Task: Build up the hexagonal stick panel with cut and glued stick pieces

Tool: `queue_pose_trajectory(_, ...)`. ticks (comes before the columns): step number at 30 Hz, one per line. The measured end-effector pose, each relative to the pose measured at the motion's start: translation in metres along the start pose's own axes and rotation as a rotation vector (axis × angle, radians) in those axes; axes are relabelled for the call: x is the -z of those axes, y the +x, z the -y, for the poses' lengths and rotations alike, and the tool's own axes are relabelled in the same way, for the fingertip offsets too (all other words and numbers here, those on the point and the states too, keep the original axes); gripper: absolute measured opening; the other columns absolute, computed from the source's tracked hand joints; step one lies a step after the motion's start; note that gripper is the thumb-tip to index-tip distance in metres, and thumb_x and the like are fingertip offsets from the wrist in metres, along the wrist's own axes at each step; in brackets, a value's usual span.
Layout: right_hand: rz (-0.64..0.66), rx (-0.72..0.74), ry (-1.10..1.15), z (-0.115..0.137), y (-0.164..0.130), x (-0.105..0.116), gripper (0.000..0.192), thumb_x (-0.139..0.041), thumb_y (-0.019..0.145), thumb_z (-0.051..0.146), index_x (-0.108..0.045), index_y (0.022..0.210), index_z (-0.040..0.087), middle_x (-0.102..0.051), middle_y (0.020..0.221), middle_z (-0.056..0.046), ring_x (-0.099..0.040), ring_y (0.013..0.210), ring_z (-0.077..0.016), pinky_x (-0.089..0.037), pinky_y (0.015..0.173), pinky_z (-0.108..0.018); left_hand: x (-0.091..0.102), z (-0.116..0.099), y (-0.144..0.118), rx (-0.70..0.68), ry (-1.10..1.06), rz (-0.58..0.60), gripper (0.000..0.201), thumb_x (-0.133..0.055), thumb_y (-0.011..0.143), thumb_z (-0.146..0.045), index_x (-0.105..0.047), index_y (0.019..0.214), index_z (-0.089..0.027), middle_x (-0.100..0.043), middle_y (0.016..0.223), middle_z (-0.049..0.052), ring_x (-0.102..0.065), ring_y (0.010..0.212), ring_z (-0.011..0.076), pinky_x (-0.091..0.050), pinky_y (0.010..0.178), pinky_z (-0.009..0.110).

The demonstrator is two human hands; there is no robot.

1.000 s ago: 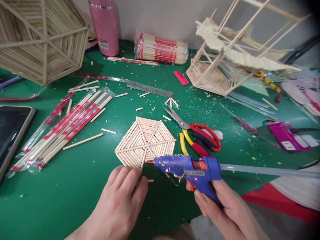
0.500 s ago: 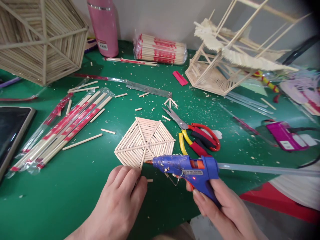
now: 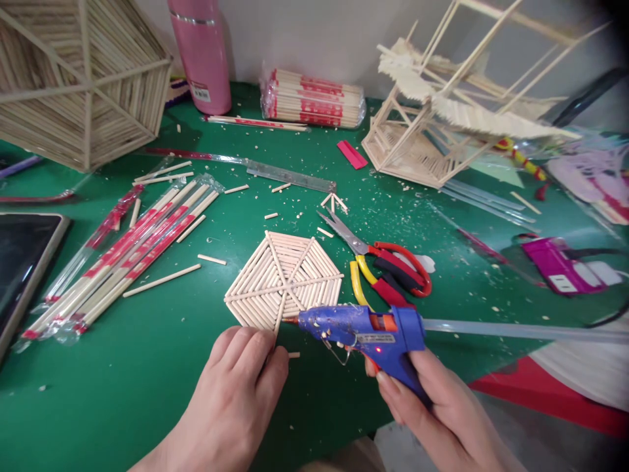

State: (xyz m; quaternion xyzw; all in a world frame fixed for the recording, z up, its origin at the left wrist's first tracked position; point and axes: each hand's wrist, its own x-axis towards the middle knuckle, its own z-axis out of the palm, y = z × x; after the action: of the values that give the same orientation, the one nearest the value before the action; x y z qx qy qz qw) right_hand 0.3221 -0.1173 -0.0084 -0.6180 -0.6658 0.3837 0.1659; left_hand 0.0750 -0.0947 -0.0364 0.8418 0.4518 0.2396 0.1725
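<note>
A hexagonal panel of wooden sticks [image 3: 295,265], with spokes meeting at its middle, lies flat on the green table [image 3: 162,387]. My left hand [image 3: 240,380] is closed at the panel's near edge, its fingertips pinching the near spoke's end; their exact hold is partly hidden. In my right hand [image 3: 417,400] is a blue glue gun [image 3: 363,328], gripped by its handle, a small red light glowing on its side. Its copper-coloured nozzle is against or just beside the near spoke. A clear glue stick [image 3: 491,330] sticks out behind the gun. Scissors [image 3: 383,259] lie just beyond it.
Wrapped sticks [image 3: 142,249] and a phone [image 3: 24,269] are on the left. Behind stand a large stick-built panel [image 3: 88,85], a pink bottle [image 3: 204,59] and a bundle of sticks [image 3: 314,98]. A wooden frame model [image 3: 417,144] and a purple plug adapter [image 3: 563,262] are on the right.
The glue gun has shifted very slightly to the left along the near spoke. My left hand stays in place, and the view has moved a little.
</note>
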Motion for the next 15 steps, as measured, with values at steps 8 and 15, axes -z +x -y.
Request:
queue_pose_trajectory(8,-0.075,-0.007,0.023,0.008,0.002,-0.004,0.047,-0.046,0.088,0.038,-0.041,0.132,0.022,-0.068,0.100,-0.009,-0.066,0.065,-0.0156,-0.055,0.053,-0.020,-0.001,0.000,0.001,0.012,-0.006,-0.014,0.021,-0.035,0.090,-0.013,-0.056,0.089,-0.015,-0.054,0.086,0.006,-0.044,0.076,0.0180,-0.036,0.069,0.034)
queue_pose_trajectory(15,-0.081,-0.034,0.018,0.005,0.000,-0.005,0.046,-0.046,0.088,0.039,-0.040,0.131,0.024,-0.066,0.103,-0.009,-0.066,0.070,-0.0162,-0.055,0.057,-0.021,0.000,0.000,0.001,0.011,-0.001,-0.015,0.020,-0.036,0.090,-0.013,-0.056,0.089,-0.015,-0.055,0.085,0.006,-0.045,0.075,0.0180,-0.036,0.069,0.034)
